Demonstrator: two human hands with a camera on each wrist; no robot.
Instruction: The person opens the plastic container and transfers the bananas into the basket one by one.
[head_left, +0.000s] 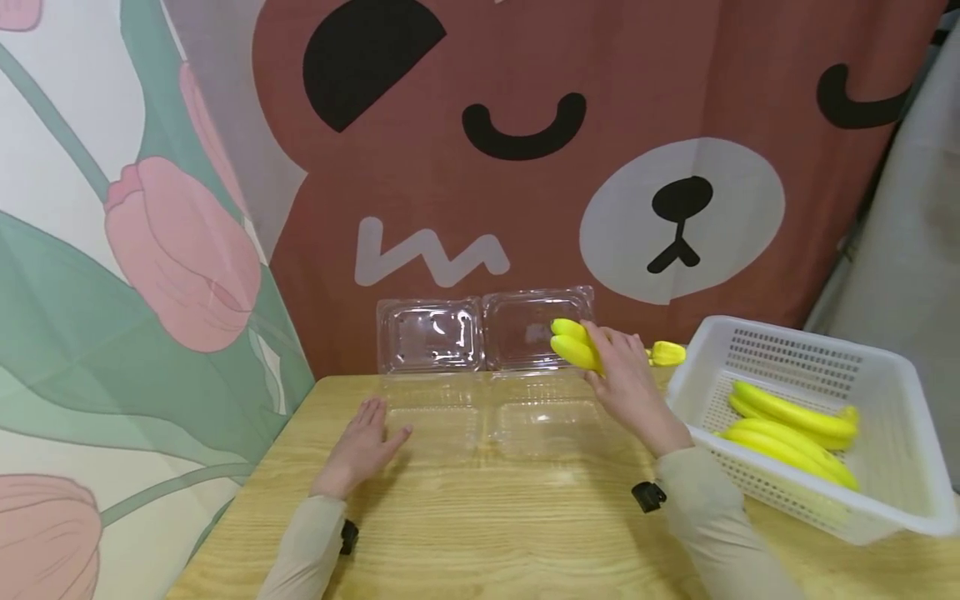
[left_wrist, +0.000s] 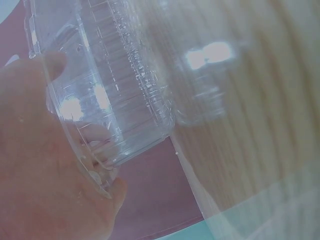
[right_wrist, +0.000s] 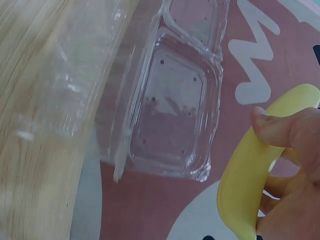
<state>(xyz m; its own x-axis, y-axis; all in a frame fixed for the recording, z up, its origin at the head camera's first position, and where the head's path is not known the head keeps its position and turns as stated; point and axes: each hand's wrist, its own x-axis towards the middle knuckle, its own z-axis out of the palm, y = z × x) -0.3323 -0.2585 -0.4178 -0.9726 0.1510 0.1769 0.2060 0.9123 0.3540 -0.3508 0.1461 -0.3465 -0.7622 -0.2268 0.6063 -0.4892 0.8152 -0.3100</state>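
Note:
Two clear plastic clamshell containers stand side by side at the table's back edge, lids raised: the left container (head_left: 442,427) and the right container (head_left: 543,425). My left hand (head_left: 363,442) is at the left container's outer side. In the left wrist view, thumb and fingers hold its clear rim (left_wrist: 75,135), fingers partly seen through the plastic. My right hand (head_left: 626,379) grips a bunch of yellow bananas (head_left: 576,346) above the right container's right end, the stem (head_left: 667,354) sticking out to the right. In the right wrist view, the thumb presses on one banana (right_wrist: 245,175).
A white perforated plastic basket (head_left: 911,417) stands at the right of the wooden table (head_left: 480,533), with more yellow bananas (head_left: 787,412) inside. A brown bear-print curtain (head_left: 420,183) hangs behind the table, and a tulip-print curtain (head_left: 180,250) hangs at the left.

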